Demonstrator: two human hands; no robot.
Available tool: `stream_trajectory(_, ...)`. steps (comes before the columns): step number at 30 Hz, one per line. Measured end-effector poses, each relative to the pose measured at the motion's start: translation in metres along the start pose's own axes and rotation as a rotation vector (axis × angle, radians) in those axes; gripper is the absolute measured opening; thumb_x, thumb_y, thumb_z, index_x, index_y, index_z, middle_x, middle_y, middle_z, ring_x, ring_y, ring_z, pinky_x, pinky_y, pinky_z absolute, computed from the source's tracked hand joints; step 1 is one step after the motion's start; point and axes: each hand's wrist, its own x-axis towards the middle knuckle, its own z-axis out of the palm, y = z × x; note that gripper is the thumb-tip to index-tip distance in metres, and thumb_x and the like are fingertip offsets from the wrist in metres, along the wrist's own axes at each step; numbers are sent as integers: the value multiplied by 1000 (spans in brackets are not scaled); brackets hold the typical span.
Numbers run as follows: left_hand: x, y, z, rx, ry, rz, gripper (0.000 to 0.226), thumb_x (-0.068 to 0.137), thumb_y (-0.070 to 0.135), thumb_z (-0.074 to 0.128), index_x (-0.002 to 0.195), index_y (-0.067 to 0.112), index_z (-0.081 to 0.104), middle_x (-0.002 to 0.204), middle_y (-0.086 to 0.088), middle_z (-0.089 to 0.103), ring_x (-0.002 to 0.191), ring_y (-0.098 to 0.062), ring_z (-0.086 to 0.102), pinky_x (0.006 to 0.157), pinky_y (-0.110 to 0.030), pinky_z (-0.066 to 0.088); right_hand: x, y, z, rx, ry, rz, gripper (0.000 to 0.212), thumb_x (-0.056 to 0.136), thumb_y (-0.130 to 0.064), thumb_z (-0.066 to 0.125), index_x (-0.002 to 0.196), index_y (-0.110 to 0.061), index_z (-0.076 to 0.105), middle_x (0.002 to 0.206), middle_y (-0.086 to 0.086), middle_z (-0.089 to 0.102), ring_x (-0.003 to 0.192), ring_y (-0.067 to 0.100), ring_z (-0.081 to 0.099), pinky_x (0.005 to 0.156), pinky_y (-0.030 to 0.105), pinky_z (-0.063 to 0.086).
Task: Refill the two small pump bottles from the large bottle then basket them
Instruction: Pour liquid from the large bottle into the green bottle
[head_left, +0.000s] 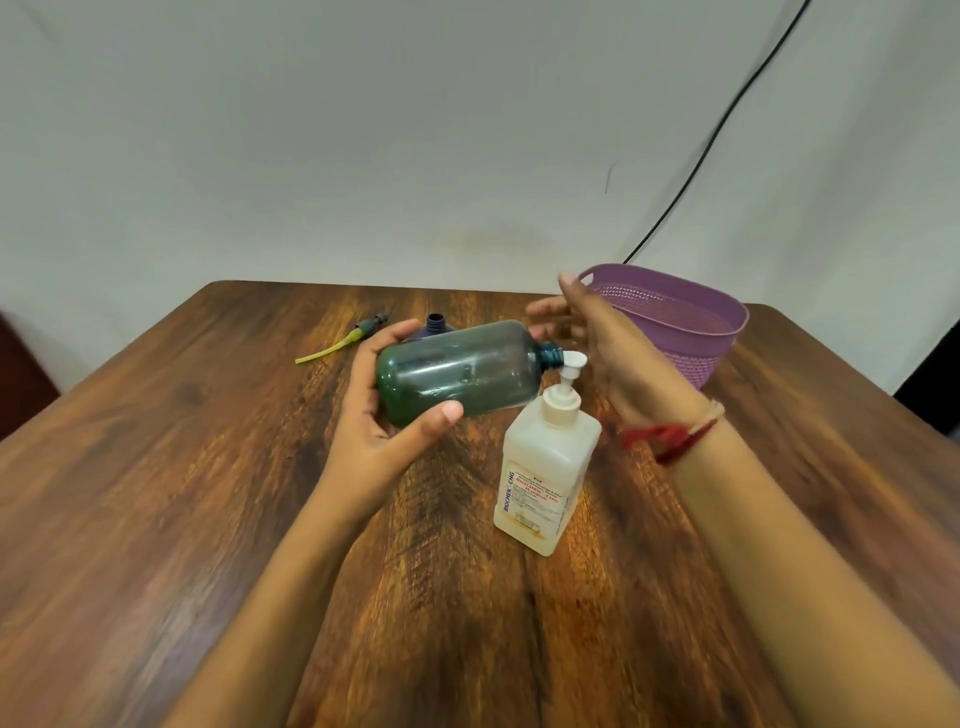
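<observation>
My left hand (382, 410) grips a green translucent bottle (462, 371) by its base and holds it on its side above the table, its uncapped neck pointing right. A white pump bottle (545, 467) with a printed label stands upright just below that neck. My right hand (582, 327) hovers beyond the pump head with its fingers spread, holding nothing; it looks blurred. Behind the green bottle the open neck of a dark blue bottle (435, 323) shows. A pump head with a yellow tube (343, 343) lies on the table to the left.
A purple perforated basket (691, 327) stands at the back right of the wooden table (156, 493). A black cable (727, 119) runs down the white wall behind it. A red thread band circles my right wrist.
</observation>
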Motion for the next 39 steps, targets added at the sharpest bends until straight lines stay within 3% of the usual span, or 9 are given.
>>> stream_trajectory(3, -3, -2, 3, -12, 18, -11, 70, 65, 41, 69, 129, 37, 41, 109, 38, 55, 109, 4, 58, 78, -18, 53, -18, 30, 6, -91, 61, -62, 69, 86, -67, 34, 103, -8, 66, 99, 13, 69, 89, 20, 65, 81, 31, 50)
stream_trajectory(7, -5, -5, 8, -17, 54, -4, 67, 65, 41, 68, 127, 37, 41, 109, 38, 55, 109, 3, 58, 77, -18, 53, -28, 44, 25, 9, 173, -68, 73, 88, -63, 33, 87, 3, 64, 83, 26, 65, 67, 19, 61, 60, 23, 47)
stream_trajectory(10, -5, -6, 9, -16, 64, 0, 66, 66, 41, 67, 126, 37, 41, 110, 38, 54, 111, 1, 58, 78, -19, 54, -25, 44, 33, 45, 270, -65, 58, 95, -58, 33, 68, -17, 65, 70, 11, 64, 63, 17, 61, 66, 35, 48)
stream_trajectory(14, -5, -9, 10, -46, 58, -9, 66, 66, 38, 67, 127, 34, 40, 110, 34, 56, 111, -2, 59, 77, -21, 55, -21, 47, 38, -8, 320, -60, 77, 72, -83, 18, 57, -24, 65, 66, 6, 69, 75, 25, 67, 87, 53, 50)
stream_trajectory(20, -7, -13, 10, -95, 57, -35, 68, 68, 35, 67, 129, 31, 38, 118, 21, 56, 115, -14, 59, 72, -29, 58, -14, 52, 44, 16, 399, -20, 59, 69, -78, 29, 66, -26, 57, 83, 5, 63, 91, 29, 60, 92, 60, 43)
stream_trajectory(24, -9, -15, 14, -100, 81, -38, 68, 69, 36, 66, 130, 30, 36, 117, 22, 56, 112, -15, 60, 64, -23, 56, -13, 49, 45, -12, 417, -65, 40, 66, -64, 28, 57, -28, 43, 66, -1, 48, 73, 24, 45, 75, 50, 40)
stream_trajectory(32, -9, -12, 17, -126, 87, -20, 67, 69, 33, 69, 128, 35, 38, 126, 6, 49, 108, -31, 61, 61, -22, 55, -9, 43, 39, -15, 310, -72, 71, 73, -81, 19, 57, -32, 66, 59, 2, 66, 72, 27, 65, 88, 61, 47)
stream_trajectory(36, -9, -15, 18, -157, 64, -33, 66, 71, 35, 66, 129, 29, 35, 115, 7, 60, 75, -19, 68, 53, -21, 54, -9, 50, 41, 11, 365, -132, 46, 79, -60, 30, 65, -26, 57, 71, 6, 59, 76, 34, 56, 80, 60, 47)
stream_trajectory(39, -12, -19, 18, -158, 62, -46, 66, 72, 35, 64, 129, 24, 33, 105, 15, 65, 63, -14, 65, 50, -21, 53, -11, 48, 40, -22, 409, -205, 29, 84, -41, 28, 70, -24, 47, 70, -3, 50, 67, 13, 48, 70, 44, 41)
